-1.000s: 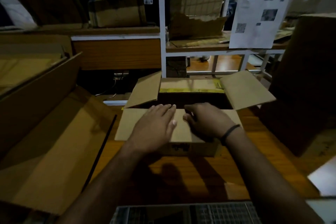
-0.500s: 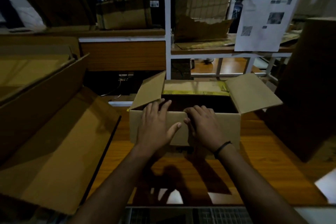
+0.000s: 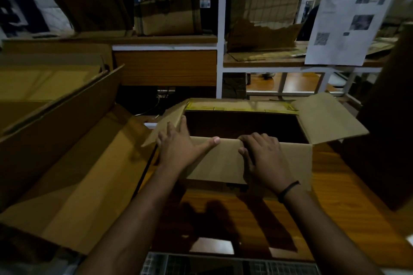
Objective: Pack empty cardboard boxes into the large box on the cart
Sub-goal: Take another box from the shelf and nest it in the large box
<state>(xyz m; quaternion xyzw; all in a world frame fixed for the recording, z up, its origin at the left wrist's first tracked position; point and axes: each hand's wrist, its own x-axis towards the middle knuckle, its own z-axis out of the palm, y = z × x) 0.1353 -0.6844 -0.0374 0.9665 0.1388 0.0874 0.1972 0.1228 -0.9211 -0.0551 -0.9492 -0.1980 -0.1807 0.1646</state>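
An empty brown cardboard box (image 3: 223, 163) stands open on the wooden table in front of me, its inside dark. Its near flap hangs folded down over the front wall. My left hand (image 3: 181, 145) lies flat on that flap at the box's left corner, fingers spread and touching the left side flap (image 3: 165, 125). My right hand (image 3: 263, 156), with a dark band on the wrist, presses the folded flap near its middle, fingers curled at the crease. The right side flap (image 3: 328, 118) sticks out. A large open box (image 3: 73, 176) lies at my left.
A white-framed shelf unit (image 3: 220, 51) behind the table holds more cardboard boxes (image 3: 169, 18) and torn cardboard (image 3: 261, 33). A printed paper sheet (image 3: 348, 20) hangs at the upper right. A tall dark carton (image 3: 384, 131) stands at the right. A wire grid (image 3: 223, 263) runs along the near edge.
The near flap, flat and horizontal a second ago, has been pushed down against the front wall. Both hands slid with it. My view moved slightly closer.
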